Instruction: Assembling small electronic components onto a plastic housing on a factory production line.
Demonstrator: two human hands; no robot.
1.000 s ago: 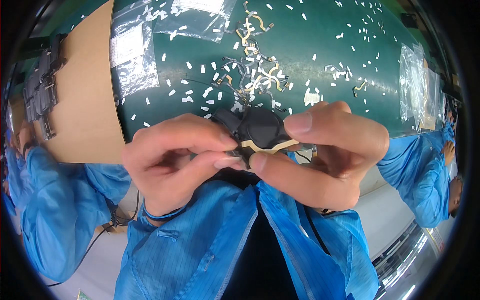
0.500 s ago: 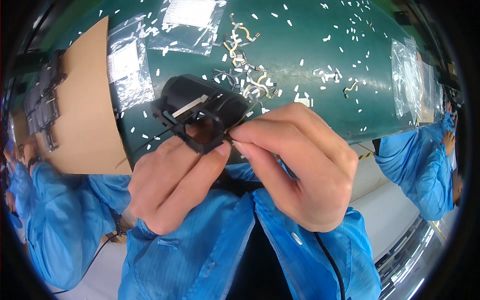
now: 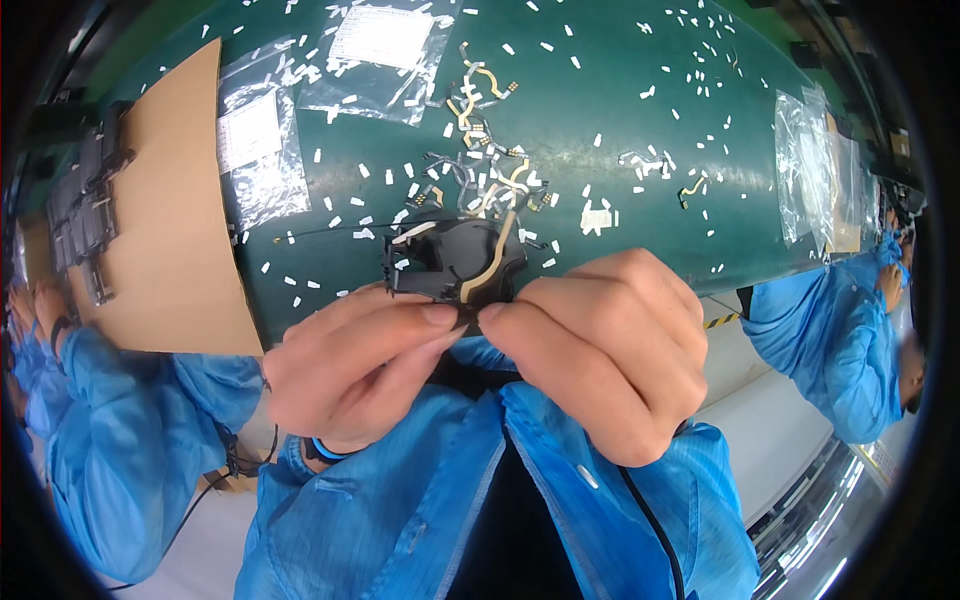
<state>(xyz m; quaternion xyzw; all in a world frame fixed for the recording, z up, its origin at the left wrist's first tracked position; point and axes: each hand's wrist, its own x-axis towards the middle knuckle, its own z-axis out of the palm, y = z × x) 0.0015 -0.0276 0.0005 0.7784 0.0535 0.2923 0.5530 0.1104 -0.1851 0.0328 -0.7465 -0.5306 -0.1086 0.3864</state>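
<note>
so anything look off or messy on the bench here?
Small white scraps are strewn over the green mat, and tan flex strips lie in a tangled heap above the black plastic part that both hands pinch. No visible damage.

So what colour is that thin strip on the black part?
Tan strip on the black part, clearest in the head view.

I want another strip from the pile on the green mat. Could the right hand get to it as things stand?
Probably not at once: the right hand is pinching the black plastic part together with the left hand. The pile of strips lies uncovered on the green mat just beyond.
</note>
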